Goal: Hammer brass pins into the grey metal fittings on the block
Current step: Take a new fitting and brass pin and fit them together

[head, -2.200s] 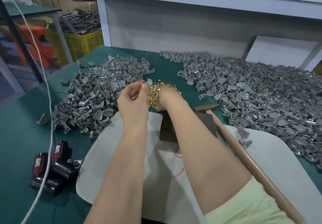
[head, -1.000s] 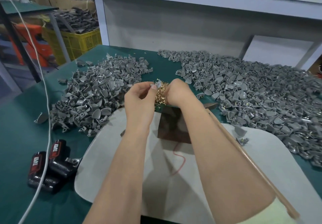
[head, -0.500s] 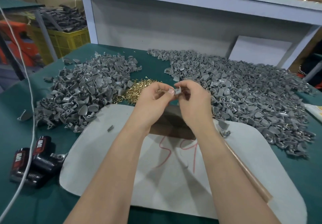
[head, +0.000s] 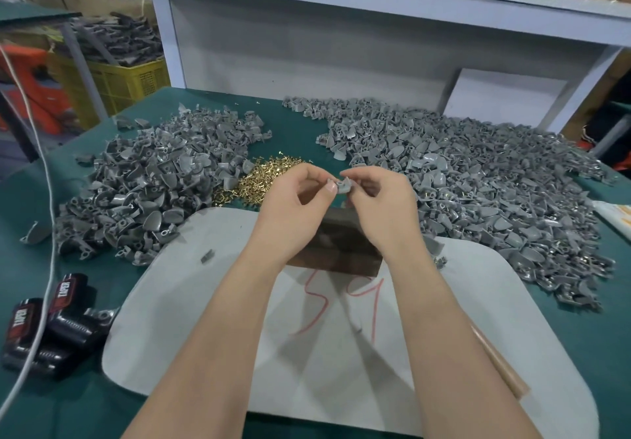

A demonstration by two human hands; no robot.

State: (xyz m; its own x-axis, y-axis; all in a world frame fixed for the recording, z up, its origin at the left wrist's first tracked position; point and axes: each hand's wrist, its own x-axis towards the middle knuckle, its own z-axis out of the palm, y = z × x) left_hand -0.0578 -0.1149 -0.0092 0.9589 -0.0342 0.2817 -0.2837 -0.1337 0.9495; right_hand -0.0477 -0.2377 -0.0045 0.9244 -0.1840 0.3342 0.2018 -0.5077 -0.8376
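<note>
- Step in hand, as I judge it: seating a pin in one fitting (head: 343,186) before it goes down on the block (head: 336,256). No hammering yet.
- The fitting is held in the air just above the block's far edge, not touching it.
- Left hand (head: 290,210): thumb and forefinger curled, pinching the fitting's left side. The other fingers are folded under.
- Right hand (head: 382,210): fingertips closed on the fitting's right side. I cannot tell whether they also hold a pin, as it would be too small and is hidden.
- Pins (head: 269,179) lie in a loose gold pile behind and to the left of the block, close to the left hand.
- Unsorted grey heaps lie on both sides: left heap (head: 153,179) and right heap (head: 478,186).
- The hammer (head: 496,361) lies right of the block, nearer the person. Only the handle shows, behind the right forearm.
- The next move calls for setting the fitting flat on the block with the pin upright. The left hand steadies it and the right hand lets go to take up the hammer.
</note>
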